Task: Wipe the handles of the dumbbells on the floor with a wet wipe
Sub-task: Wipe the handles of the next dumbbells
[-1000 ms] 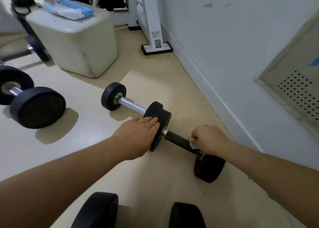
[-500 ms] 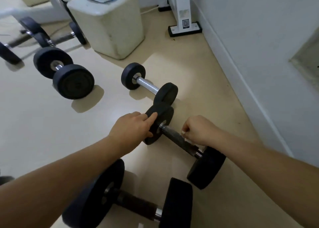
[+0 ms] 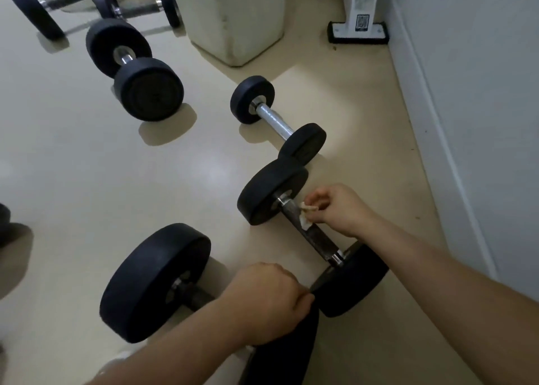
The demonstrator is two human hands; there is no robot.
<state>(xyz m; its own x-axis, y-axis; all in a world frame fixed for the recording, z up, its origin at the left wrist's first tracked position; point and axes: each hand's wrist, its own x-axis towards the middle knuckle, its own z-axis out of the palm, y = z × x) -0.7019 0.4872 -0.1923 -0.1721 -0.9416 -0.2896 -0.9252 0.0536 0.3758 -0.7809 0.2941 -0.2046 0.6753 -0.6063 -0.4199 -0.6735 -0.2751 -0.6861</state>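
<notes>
Presently the right hand (image 3: 341,209) pinches the wet wipe (image 3: 305,223) on the handle (image 3: 318,239) of the middle dumbbell (image 3: 271,192). The left hand (image 3: 268,300) seems curled over the nearest dumbbell (image 3: 154,282) beside it. Six dumbbells count plainly, perhaps a seventh; by my judgement most handles remain.
</notes>
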